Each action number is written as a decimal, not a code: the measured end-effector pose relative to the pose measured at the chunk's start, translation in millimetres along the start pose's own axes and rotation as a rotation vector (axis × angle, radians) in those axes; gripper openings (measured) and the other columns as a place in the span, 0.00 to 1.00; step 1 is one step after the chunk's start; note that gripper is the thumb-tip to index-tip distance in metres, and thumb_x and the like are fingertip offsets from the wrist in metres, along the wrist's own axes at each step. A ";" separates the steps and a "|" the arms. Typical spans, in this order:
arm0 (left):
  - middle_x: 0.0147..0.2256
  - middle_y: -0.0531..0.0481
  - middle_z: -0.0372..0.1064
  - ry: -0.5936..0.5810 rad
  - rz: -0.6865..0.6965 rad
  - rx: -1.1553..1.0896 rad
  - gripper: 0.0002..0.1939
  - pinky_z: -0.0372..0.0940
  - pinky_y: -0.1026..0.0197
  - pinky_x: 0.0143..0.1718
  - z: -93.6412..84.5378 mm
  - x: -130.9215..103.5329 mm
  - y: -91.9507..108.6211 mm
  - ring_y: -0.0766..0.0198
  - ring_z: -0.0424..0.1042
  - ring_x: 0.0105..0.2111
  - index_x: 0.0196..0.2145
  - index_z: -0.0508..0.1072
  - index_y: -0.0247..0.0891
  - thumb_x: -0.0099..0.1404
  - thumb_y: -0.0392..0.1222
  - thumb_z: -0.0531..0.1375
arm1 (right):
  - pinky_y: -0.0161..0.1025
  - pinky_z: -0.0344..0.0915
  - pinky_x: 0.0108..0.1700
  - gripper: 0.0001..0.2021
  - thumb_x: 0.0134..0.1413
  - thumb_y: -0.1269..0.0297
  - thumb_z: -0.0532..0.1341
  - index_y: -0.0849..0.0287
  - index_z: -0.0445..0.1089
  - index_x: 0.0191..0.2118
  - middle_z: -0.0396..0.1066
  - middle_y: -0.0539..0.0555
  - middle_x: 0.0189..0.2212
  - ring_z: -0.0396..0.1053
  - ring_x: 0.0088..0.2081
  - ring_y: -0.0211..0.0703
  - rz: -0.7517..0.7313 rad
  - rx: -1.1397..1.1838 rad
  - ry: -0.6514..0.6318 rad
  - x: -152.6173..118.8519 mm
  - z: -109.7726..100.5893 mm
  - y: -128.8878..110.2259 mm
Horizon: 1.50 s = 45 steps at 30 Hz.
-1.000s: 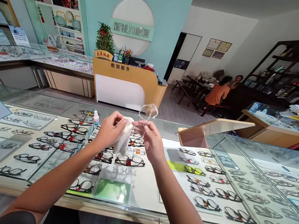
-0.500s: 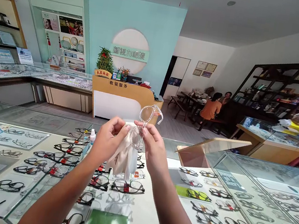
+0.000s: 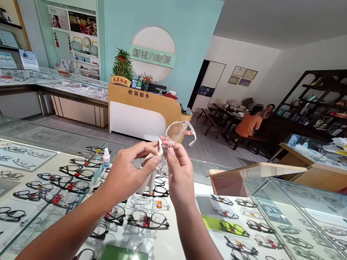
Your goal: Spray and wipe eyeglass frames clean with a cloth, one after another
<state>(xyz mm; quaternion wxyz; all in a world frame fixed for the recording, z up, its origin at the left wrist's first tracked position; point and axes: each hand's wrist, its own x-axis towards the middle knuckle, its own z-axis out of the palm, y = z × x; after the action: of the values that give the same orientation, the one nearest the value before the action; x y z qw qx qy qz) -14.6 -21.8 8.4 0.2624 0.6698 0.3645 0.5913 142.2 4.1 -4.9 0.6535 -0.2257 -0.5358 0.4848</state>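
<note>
I've got the cloth (image 3: 160,147) bunched narrower now in my left hand (image 3: 132,165), no longer draped wide; my right hand (image 3: 181,173) grips the clear glasses (image 3: 176,130) above the display case (image 3: 170,245).

A leafy lucky bamboo (image 3: 122,66) stands at the left end of the wooden cashier counter (image 3: 160,105). On the turquoise wall (image 3: 194,27) behind that counter is a round white shop sign (image 3: 155,38). Left of the counter runs a glass eyewear showcase (image 3: 68,110). Right of the counter, a person in orange (image 3: 247,123) sits at a dark table (image 3: 225,111).
</note>
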 end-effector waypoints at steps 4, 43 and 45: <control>0.55 0.40 0.84 0.024 -0.020 -0.043 0.15 0.78 0.49 0.56 -0.8 3.6 1.5 0.49 0.83 0.54 0.36 0.83 0.41 0.72 0.55 0.68 | 0.56 0.64 0.74 0.12 0.69 0.47 0.70 0.46 0.82 0.48 0.81 0.54 0.60 0.74 0.67 0.57 -0.014 0.006 -0.044 0.2 -0.7 -0.4; 0.30 0.49 0.75 -0.029 -0.213 -0.509 0.29 0.69 0.62 0.36 31.5 -9.1 -12.9 0.63 0.72 0.31 0.45 0.84 0.35 0.72 0.68 0.67 | 0.45 0.76 0.54 0.11 0.63 0.50 0.73 0.52 0.83 0.40 0.88 0.54 0.46 0.82 0.45 0.51 0.049 0.267 -0.035 -15.1 19.3 -9.4; 0.32 0.48 0.76 -0.126 -0.227 -0.545 0.28 0.69 0.61 0.39 28.9 -6.5 -16.0 0.62 0.73 0.33 0.48 0.84 0.35 0.73 0.66 0.67 | 0.44 0.77 0.51 0.10 0.61 0.52 0.72 0.53 0.82 0.37 0.88 0.54 0.43 0.82 0.43 0.50 0.051 0.283 0.001 -13.2 17.9 -12.7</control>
<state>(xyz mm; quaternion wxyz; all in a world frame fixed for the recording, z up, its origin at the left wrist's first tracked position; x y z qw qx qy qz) 10.7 -15.2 -12.8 0.5190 0.5653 0.2479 0.5913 131.4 -16.9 4.9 0.6666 -0.1451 -0.4558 0.5716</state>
